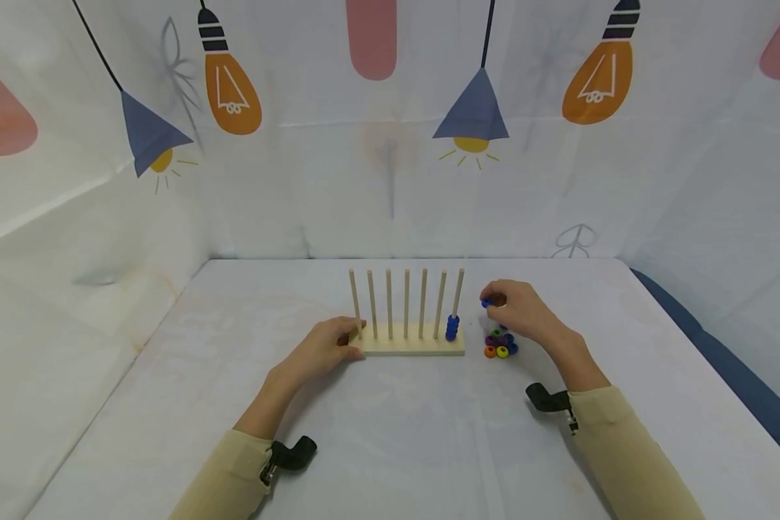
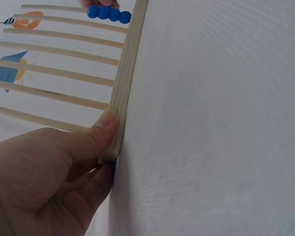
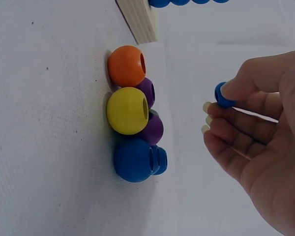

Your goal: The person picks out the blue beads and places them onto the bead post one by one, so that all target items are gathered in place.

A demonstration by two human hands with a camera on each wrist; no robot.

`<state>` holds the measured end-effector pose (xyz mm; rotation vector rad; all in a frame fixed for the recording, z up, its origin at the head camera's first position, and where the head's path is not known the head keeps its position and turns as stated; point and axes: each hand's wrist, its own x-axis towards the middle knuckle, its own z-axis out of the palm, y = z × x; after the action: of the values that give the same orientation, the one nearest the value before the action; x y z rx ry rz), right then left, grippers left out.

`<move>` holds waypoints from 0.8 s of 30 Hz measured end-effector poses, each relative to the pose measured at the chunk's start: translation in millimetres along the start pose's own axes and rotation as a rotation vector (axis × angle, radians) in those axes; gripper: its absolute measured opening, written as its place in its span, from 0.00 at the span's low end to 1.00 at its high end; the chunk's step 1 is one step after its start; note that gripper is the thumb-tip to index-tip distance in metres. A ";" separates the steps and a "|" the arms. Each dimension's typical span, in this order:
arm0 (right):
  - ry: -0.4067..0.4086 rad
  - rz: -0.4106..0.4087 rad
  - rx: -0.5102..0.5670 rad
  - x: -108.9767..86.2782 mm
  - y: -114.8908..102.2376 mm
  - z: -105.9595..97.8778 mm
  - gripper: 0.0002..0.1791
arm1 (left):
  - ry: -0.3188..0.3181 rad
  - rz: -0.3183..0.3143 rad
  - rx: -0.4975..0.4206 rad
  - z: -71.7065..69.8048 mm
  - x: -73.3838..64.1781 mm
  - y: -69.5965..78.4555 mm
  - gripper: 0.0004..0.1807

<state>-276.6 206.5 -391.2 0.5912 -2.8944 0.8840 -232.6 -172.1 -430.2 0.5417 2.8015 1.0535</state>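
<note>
A pale wooden peg rack (image 1: 409, 349), a flat base with several upright pegs, stands on the table in the head view. My left hand (image 1: 325, 348) grips the left end of its base, with the thumb (image 2: 104, 129) against the base's edge in the left wrist view. Several blue beads (image 1: 452, 328) are stacked on the rightmost peg. Right of the rack and above the table, my right hand (image 1: 525, 310) pinches one blue bead (image 3: 225, 103) between thumb and index finger. The bead's hole shows in the right wrist view, and the other fingers are loosely bent.
Below the right hand lies a cluster of loose beads: an orange bead (image 3: 126, 66), a yellow bead (image 3: 127, 112), purple beads (image 3: 154, 130), blue beads (image 3: 132, 160) and a green bead (image 1: 497, 333). A white cover (image 1: 390, 440) spreads over the table; a printed curtain (image 1: 390, 180) hangs behind.
</note>
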 end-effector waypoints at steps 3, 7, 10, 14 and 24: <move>0.007 -0.002 0.006 -0.7 -0.4 0.0 0.16 | 0.001 0.000 0.002 0.5 -0.8 0.2 0.31; 0.016 -0.014 0.015 -1.4 -0.4 0.5 0.16 | 0.000 0.001 -0.001 0.6 -1.6 0.3 0.30; 0.020 -0.025 0.023 -1.7 -1.5 -0.3 0.16 | -0.001 0.003 -0.007 0.4 -1.9 0.2 0.30; 0.027 -0.032 0.032 -1.6 -3.6 -2.1 0.17 | -0.001 0.000 -0.013 0.4 -2.1 0.3 0.31; 0.048 -0.040 0.048 -2.3 -9.5 -5.6 0.17 | 0.005 0.001 -0.002 0.3 -1.7 0.9 0.30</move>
<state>-271.3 203.1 -381.9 0.6205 -2.8155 0.9519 -230.7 -171.9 -429.9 0.5411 2.8038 1.0595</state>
